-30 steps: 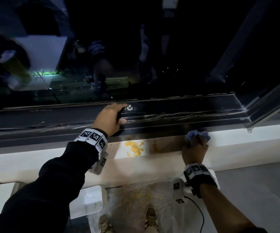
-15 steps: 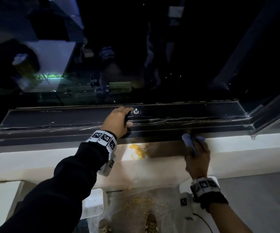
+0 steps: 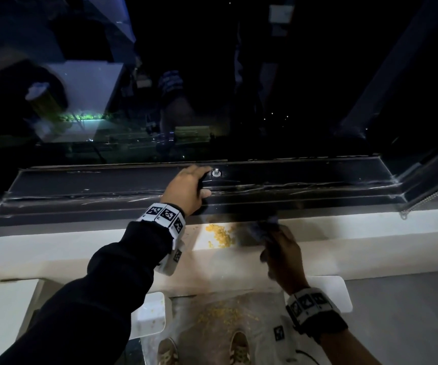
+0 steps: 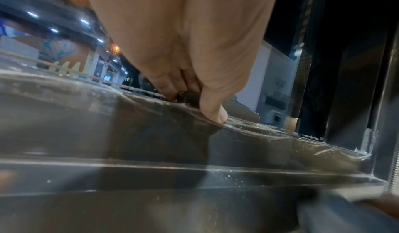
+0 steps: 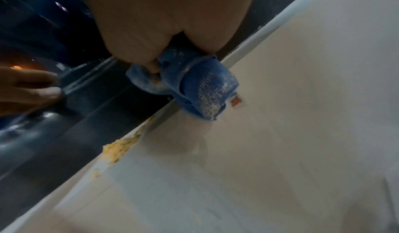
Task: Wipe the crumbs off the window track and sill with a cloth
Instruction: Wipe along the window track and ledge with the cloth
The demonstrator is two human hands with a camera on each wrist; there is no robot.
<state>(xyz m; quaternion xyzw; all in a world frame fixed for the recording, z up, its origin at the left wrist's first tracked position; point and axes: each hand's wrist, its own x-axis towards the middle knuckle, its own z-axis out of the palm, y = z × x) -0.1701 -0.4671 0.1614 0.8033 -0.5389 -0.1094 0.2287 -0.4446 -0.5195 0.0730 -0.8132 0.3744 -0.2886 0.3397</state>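
Head view: your left hand (image 3: 186, 188) grasps a dark handle (image 3: 204, 180) on the track (image 3: 304, 191); your right hand (image 3: 281, 252) clenches the cloth (image 3: 261, 229) on the sill (image 3: 370, 233), crumbs (image 3: 220, 235) at its nine o'clock. Left wrist view: thumb (image 4: 213, 112) presses the track. Right wrist view: blue cloth (image 5: 194, 86) touches the sill's edge, crumbs (image 5: 118, 148) at seven o'clock.

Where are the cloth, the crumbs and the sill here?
cloth (image 5: 200, 86): right wrist view, on its bunched blue middle.
crumbs (image 3: 220, 234): head view, middle of the yellow pile.
sill (image 3: 357, 233): head view, bare white top.
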